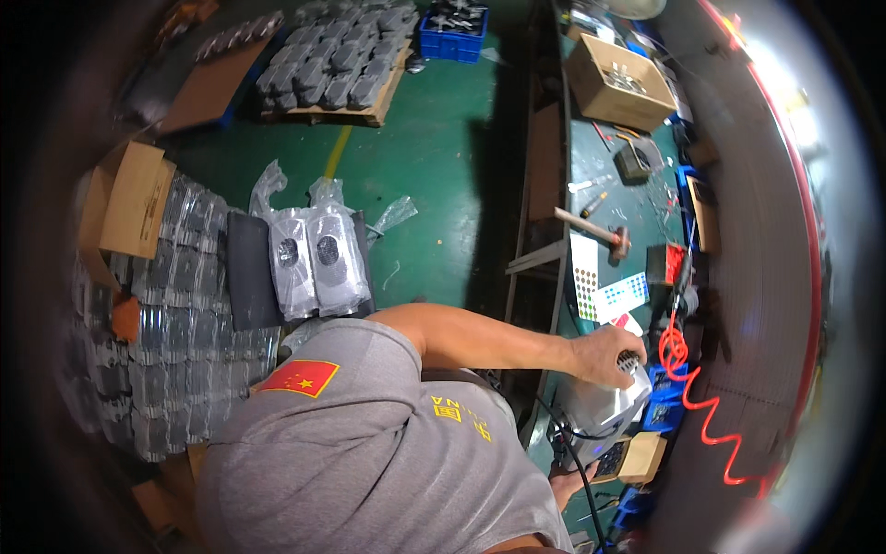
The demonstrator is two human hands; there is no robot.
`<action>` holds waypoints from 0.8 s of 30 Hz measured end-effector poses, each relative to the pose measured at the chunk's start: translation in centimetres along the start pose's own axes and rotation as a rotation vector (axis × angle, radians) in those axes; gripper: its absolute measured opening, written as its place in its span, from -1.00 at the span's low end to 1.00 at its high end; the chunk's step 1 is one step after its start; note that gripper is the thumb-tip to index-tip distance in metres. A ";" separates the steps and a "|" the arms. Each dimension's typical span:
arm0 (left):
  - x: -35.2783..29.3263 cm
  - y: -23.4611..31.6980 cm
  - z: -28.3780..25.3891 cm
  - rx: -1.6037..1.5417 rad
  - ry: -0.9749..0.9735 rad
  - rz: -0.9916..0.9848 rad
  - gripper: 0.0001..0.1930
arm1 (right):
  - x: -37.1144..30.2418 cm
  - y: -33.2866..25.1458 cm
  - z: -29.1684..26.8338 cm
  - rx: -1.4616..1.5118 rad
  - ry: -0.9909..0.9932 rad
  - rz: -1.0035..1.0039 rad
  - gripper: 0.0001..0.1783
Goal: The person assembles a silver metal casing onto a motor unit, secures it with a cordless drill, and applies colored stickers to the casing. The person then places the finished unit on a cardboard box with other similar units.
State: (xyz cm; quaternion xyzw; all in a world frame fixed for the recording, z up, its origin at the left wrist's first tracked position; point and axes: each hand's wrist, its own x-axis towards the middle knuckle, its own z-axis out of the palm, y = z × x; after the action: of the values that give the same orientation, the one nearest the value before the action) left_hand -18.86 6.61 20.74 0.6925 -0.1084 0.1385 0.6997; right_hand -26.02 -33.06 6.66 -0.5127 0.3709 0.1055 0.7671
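Observation:
A silvery-grey machine housing (600,399) with a vent grille, a small blue light and a black cable is at the workbench on my right. My left hand (609,355) reaches across and is closed on its far end, fingers curled over the edge beside the grille. At the near end my right hand (570,484) is against the housing, its fingers partly hidden. A black cable (574,452) runs down in front of the housing.
The workbench (583,152) carries a hammer (600,231), sticker sheets (620,295), a cardboard box (620,83) and blue bins (664,397). A red coiled air hose (706,415) hangs beyond. Two plastic-wrapped housings (318,263) stand left, near stacked wrapped parts (180,323) and a loaded pallet (337,65).

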 end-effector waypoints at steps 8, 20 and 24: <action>-2.0 -1.5 -20.1 -0.206 0.446 -0.011 -0.57 | -2.2 -2.9 21.1 -0.209 -0.205 -0.096 -0.52; -1.0 -3.3 -44.2 -0.326 0.894 -0.160 -0.64 | 0.2 -0.9 54.3 -0.453 -0.562 -0.128 -0.78; -0.3 -4.8 -52.5 -0.202 1.068 -0.166 -0.63 | 3.5 2.5 66.4 -0.585 -0.669 -0.217 -0.76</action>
State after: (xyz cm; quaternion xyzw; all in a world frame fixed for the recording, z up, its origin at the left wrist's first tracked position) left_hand -19.56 59.03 15.19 0.4617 0.3038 0.4041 0.7289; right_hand 5.68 24.75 15.74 -0.6814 0.0017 0.2845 0.6744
